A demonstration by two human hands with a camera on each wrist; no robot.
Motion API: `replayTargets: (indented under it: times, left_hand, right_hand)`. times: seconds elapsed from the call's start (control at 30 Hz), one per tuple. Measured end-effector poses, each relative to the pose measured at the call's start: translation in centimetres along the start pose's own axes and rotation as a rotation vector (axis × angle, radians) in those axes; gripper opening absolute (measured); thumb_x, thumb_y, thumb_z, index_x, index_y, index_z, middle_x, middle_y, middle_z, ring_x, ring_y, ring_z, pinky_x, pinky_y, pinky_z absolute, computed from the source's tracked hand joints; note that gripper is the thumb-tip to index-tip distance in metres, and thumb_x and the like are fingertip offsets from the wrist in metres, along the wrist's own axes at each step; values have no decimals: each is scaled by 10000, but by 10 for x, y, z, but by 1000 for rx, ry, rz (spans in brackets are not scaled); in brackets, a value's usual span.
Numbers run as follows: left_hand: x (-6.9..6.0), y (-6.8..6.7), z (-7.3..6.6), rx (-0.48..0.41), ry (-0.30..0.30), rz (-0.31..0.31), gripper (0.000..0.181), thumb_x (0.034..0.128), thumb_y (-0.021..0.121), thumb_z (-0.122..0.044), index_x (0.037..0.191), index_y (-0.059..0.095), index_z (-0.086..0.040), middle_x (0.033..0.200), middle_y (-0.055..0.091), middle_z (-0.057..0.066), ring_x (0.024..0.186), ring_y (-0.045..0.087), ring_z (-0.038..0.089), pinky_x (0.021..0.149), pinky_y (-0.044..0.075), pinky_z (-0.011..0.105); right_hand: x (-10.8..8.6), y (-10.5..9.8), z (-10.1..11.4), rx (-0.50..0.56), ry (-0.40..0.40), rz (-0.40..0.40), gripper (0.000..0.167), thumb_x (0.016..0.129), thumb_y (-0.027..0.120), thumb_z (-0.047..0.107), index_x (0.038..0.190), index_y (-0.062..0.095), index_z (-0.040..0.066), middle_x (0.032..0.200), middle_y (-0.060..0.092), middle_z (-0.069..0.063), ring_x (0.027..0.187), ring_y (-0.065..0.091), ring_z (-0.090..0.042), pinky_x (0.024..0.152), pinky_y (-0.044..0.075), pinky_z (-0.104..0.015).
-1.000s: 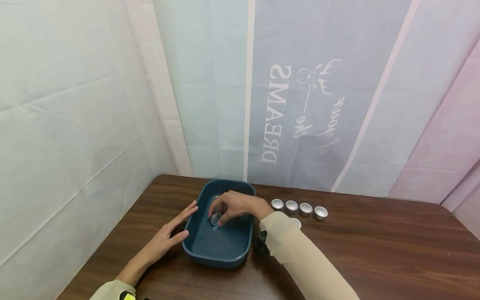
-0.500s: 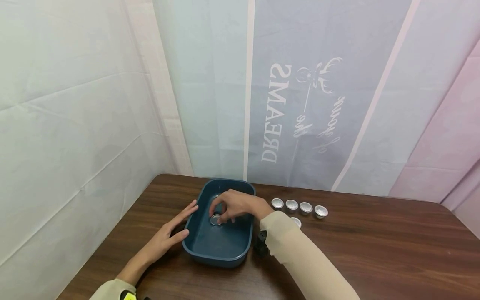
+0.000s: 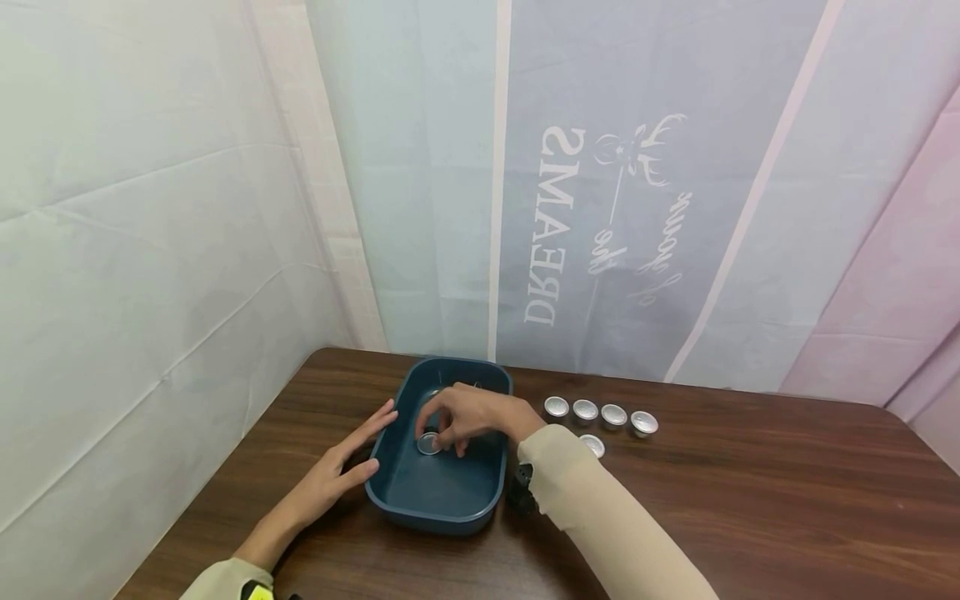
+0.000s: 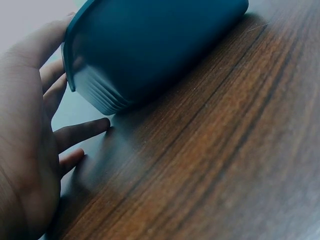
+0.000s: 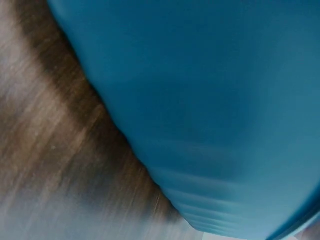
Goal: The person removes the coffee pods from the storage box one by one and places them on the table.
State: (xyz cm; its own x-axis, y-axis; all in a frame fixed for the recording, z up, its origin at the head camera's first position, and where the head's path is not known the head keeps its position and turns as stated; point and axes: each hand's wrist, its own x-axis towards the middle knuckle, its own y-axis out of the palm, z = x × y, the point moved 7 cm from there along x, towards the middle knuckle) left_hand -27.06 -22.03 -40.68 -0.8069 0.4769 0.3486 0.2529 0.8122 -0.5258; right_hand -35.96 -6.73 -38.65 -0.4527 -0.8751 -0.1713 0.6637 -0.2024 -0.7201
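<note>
A dark blue plastic bin (image 3: 435, 500) stands on the wooden table. Inside it, my right hand (image 3: 465, 414) pinches a small round coffee capsule (image 3: 428, 444) by its edge, between thumb and fingers, low over the bin's floor. My left hand (image 3: 333, 473) lies along the bin's left side, fingers extended, fingertips on the rim. In the left wrist view, the left hand (image 4: 30, 135) spreads its fingers against the bin (image 4: 150, 45). The right wrist view holds mostly the bin's outer wall (image 5: 185, 100); the right hand's grip is out of sight there.
Several silver capsules (image 3: 584, 411) stand in a row right of the bin. One more capsule (image 3: 592, 446) sits in front of them, partly behind the right sleeve (image 3: 600, 508). A printed curtain (image 3: 420, 208) hangs along the table's back edge (image 3: 712, 390).
The capsule in my right hand has tipped from tilted to flatter and come slightly lower and nearer. My left hand has stayed on the bin's side.
</note>
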Motion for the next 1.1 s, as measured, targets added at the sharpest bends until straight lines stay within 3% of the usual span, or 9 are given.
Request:
replayTargets:
  times: [0.33,0.5,0.7,0.8,0.97,1.1]
  left_hand:
    - [0,0,-2,19,-1,-2,575,975,449,-24,1515,273,-114,1590,147,41,1419,225,217,1042,282,477]
    - [0,0,-3,30,9,-3,575,972,451,-22,1513,275,-106,1589,150,57,1419,224,226,1027,277,535]
    - [0,0,-3,34,14,-7,581,968,462,-28,1513,283,-122,1588,155,51,1420,220,224,968,249,672]
    - [0,0,-3,34,19,-11,582,969,465,-33,1513,284,-133,1588,156,51,1421,218,228,989,248,642]
    - [-2,1,-2,37,31,-10,585,969,464,-22,1514,279,-126,1585,154,87,1427,199,229,1056,262,460]
    - [-1,1,-3,33,42,-10,584,967,458,-11,1513,274,-109,1586,148,98,1431,187,225,1042,262,516]
  right_hand:
    - [-8,-11,7,-5,-37,-43,220,882,692,109,1077,699,212,716,670,27,559,654,-128,553,531,-268]
    - [-18,-22,11,-7,-73,-77,225,894,681,122,1099,700,212,714,672,33,584,647,-116,562,530,-267]
    - [-36,-39,15,46,-93,-141,236,913,646,112,1127,690,200,722,684,-47,580,652,-158,566,537,-308]
    - [-46,-46,13,90,-78,-178,231,914,651,124,1127,691,201,733,683,-84,584,660,-197,576,544,-337]
    - [-62,-58,8,210,-70,-254,236,911,665,155,1143,687,195,774,691,-142,602,658,-268,590,546,-396]
    - [-75,-67,3,280,-69,-314,242,903,678,155,1140,683,199,771,692,-130,606,648,-300,604,537,-470]
